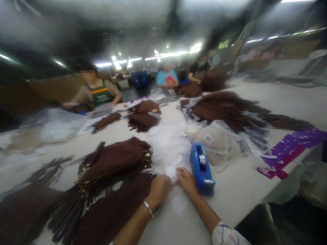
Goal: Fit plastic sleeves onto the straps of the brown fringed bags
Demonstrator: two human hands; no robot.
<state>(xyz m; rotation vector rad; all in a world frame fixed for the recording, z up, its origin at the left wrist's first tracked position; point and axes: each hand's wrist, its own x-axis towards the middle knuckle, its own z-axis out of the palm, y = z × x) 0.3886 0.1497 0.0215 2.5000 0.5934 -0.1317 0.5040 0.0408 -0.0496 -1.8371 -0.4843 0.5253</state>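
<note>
A white, thin plastic bag (167, 146) lies on the table in front of me, its near end gathered between my hands. My left hand (159, 189), with a silver bangle at the wrist, is closed on the bag's near edge. From the right, my right hand (186, 180) pinches the same edge, close to the other hand. Just right of it stands a blue tape dispenser (201, 170). Dark brown fringed bags (114, 158) with gold zips and clasps lie to the left of my left hand.
More brown fringed bags (224, 109) are piled at the back right. A clear bag with a barcode label (216, 143) lies beyond the dispenser. Purple tape (288, 149) covers the right table edge. Several people are across the table, one in a green apron (100, 95).
</note>
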